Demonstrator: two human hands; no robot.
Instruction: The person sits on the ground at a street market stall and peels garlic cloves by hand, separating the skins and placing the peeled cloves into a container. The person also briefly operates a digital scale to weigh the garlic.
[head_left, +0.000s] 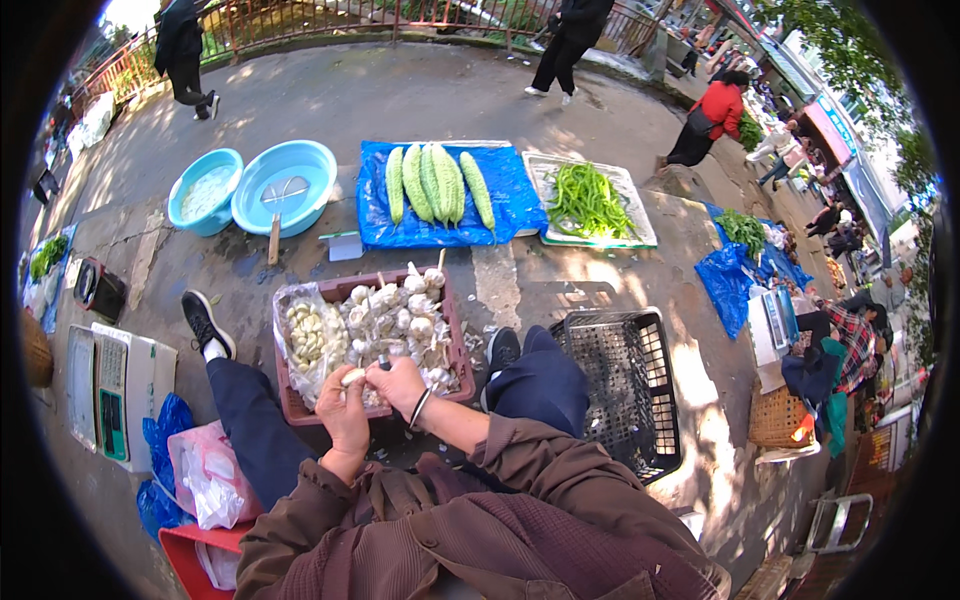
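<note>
My left hand (342, 411) pinches a pale garlic clove (352, 376) over the near side of a reddish plastic crate (463, 379). Right beside it, my right hand (397, 384) is closed around a small tool with a dark handle (385, 363); its working end is hidden by my fingers. Whole garlic bulbs (420, 304) with dry skins and stalks fill much of the crate. On its left side, an open clear plastic bag (289, 300) holds many peeled garlic cloves (315, 330).
Beyond the crate are blue basins (322, 214), bitter melons (433, 184) on a blue plastic sheet (375, 232), and green peppers (589, 199) on a tray. A black crate (664, 390) stands right, a scale (112, 405) left. People walk past behind.
</note>
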